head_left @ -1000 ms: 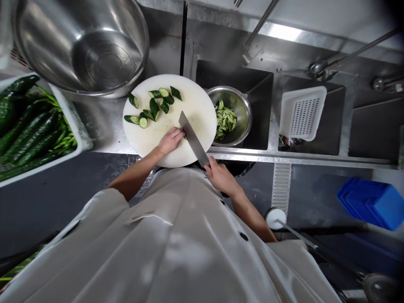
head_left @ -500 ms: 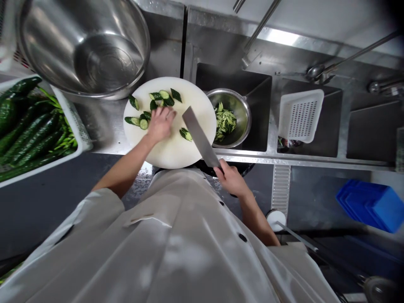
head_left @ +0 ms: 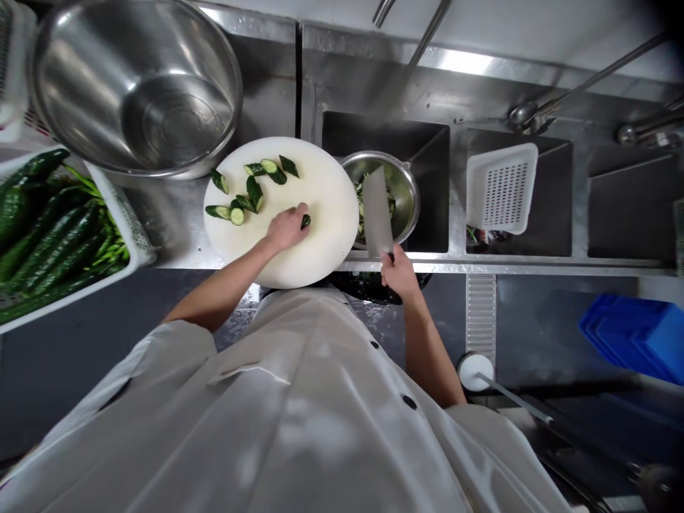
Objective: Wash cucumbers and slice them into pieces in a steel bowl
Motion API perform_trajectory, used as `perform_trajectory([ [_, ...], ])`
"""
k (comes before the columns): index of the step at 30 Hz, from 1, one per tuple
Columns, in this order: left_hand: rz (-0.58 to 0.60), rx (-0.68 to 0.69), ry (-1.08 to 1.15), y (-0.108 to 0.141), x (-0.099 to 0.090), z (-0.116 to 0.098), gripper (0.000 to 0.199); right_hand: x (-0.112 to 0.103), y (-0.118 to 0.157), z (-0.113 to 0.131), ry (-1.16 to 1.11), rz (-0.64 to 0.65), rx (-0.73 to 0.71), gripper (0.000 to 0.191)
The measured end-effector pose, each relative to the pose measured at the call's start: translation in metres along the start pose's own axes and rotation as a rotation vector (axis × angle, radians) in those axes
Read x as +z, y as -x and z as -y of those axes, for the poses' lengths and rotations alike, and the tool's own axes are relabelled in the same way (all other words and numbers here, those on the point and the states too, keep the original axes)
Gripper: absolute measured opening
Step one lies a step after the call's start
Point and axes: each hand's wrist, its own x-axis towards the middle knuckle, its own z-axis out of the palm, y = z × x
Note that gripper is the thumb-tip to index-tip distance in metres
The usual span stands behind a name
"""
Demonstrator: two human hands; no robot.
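Note:
My left hand [head_left: 287,228] is closed on a cucumber piece [head_left: 306,221] over the middle of the round white cutting board [head_left: 325,249]. Several other cucumber chunks [head_left: 254,192] lie on the board's left and upper parts. My right hand [head_left: 399,273] grips the handle of a wide cleaver [head_left: 377,214]. The blade points away from me, above a metal bowl [head_left: 410,206] at the board's right side, and partly hides the sliced cucumber [head_left: 360,203] inside it.
At the upper left stands a large steel basin [head_left: 176,92]. A white crate [head_left: 131,235] holds whole cucumbers [head_left: 53,239] and green peppers. Rightward are sinks, a white perforated basket [head_left: 502,189] and faucets. Blue bins [head_left: 635,335] sit lower right.
My left hand has moved right, from the group of chunks to the separate piece, and closed on it. The cleaver has swung right, off the board and over the bowl.

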Motion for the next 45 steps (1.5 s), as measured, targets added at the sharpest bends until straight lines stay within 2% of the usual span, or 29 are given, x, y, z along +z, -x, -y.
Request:
perform_trajectory([
  [2,-0.086,-0.126,0.083,0.010,0.012,-0.007,0.044,-0.009,0.009,0.002,0.075,-0.033,0.047,0.045],
  [4,-0.198,-0.183,0.120,0.019,0.016,-0.005,0.041,-0.009,0.023,0.008,0.141,-0.051,0.013,0.043],
  [5,-0.250,-0.166,0.126,0.025,0.014,-0.002,0.036,-0.006,0.032,0.012,0.185,-0.040,-0.029,0.042],
  [7,-0.301,-0.038,0.113,0.034,0.007,0.005,0.025,0.003,0.046,0.021,0.238,0.019,-0.104,0.042],
  [10,-0.204,0.268,0.067,0.043,-0.001,0.014,0.025,0.018,0.059,0.035,0.278,0.159,-0.153,0.043],
  [11,-0.160,0.337,0.052,0.043,-0.002,0.016,0.027,0.021,0.060,0.039,0.296,0.189,-0.158,0.044],
  [13,-0.113,0.391,0.032,0.041,-0.001,0.018,0.030,0.026,0.060,0.046,0.334,0.214,-0.162,0.044],
  [19,-0.141,0.356,0.101,0.030,0.006,0.024,0.033,0.027,0.052,0.060,0.383,0.209,-0.173,0.045],
  [27,-0.167,0.345,0.096,0.026,0.019,0.026,0.030,0.001,0.074,0.076,0.458,0.257,-0.164,0.040],
  [33,-0.158,0.372,0.074,0.024,0.017,0.026,0.031,0.007,0.055,0.091,0.434,0.256,-0.189,0.036],
  [45,-0.153,0.372,0.098,0.026,0.018,0.029,0.030,0.007,0.054,0.095,0.423,0.261,-0.193,0.038],
])
